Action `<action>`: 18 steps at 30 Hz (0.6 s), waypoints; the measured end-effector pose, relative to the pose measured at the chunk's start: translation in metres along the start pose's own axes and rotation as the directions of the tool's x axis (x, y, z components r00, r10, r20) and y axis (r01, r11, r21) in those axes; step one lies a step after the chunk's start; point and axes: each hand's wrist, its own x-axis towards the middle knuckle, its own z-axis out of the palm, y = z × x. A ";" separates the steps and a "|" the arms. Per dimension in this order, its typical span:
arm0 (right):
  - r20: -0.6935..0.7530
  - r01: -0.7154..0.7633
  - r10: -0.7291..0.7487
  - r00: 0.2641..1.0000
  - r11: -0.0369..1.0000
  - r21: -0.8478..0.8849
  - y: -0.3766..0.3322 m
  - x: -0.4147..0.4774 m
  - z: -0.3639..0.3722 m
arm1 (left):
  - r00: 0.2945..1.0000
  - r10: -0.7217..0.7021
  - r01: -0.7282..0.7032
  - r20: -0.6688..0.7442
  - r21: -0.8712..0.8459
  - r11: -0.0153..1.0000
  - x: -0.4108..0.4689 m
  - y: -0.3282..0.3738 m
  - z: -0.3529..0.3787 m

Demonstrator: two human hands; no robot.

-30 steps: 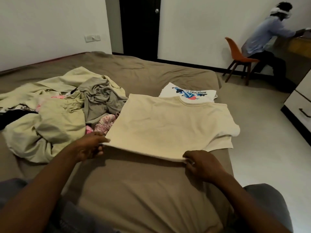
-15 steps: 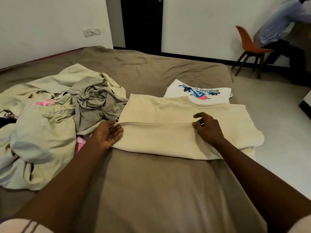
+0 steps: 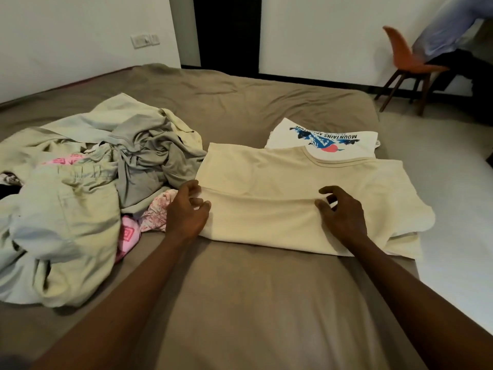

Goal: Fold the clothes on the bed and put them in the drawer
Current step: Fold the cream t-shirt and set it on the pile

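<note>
A cream T-shirt (image 3: 288, 180) lies flat on the brown bed (image 3: 240, 303), neck away from me, with its lower part folded up over the middle. My left hand (image 3: 186, 209) rests at the left end of that fold with loosely curled fingers. Further right on the fold line, my right hand (image 3: 340, 214) has its thumb on the cloth and its fingers raised and spread. Neither hand grips the fabric. A folded white T-shirt with a blue mountain print (image 3: 320, 140) lies just behind the cream one. The drawer is out of view.
A heap of unfolded clothes (image 3: 80, 188), pale green, grey and pink, covers the bed's left side. The bed's right edge drops to a pale floor (image 3: 453, 209). An orange chair (image 3: 408, 65) with a seated person stands at the far right wall.
Both hands carried the cream shirt's near hem up and laid it over the middle. They have since loosened their hold and now rest on the fold.
</note>
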 end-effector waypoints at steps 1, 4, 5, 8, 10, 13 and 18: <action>-0.026 0.004 -0.004 1.000 1.000 0.004 -0.004 0.004 -0.001 | 0.998 0.054 -0.049 -0.038 0.115 0.992 -0.001 0.001 0.001; -0.007 -0.004 0.003 1.000 0.993 -0.121 -0.005 0.009 0.001 | 0.996 0.075 -0.052 -0.056 0.325 0.944 0.009 0.002 -0.004; 0.057 -0.004 0.016 0.998 0.979 -0.202 -0.001 0.008 0.002 | 0.999 0.032 -0.019 -0.030 0.376 0.927 0.014 0.003 -0.005; 0.185 -0.005 0.067 0.980 0.950 -0.312 0.006 0.005 0.010 | 0.999 0.030 -0.019 -0.013 0.523 0.852 0.025 0.011 -0.002; 0.150 -0.009 0.054 0.987 0.958 -0.288 0.003 0.015 0.014 | 0.979 0.204 -0.155 -0.024 0.564 0.811 0.033 0.024 0.010; 0.137 0.058 -0.024 0.990 0.969 -0.242 -0.008 0.049 0.022 | 0.927 0.360 -0.358 0.105 0.531 0.768 0.062 0.039 0.033; 0.099 -0.104 0.109 0.989 0.993 -0.062 -0.017 0.149 0.051 | 0.971 0.203 -0.237 0.123 0.534 0.811 0.156 0.041 0.079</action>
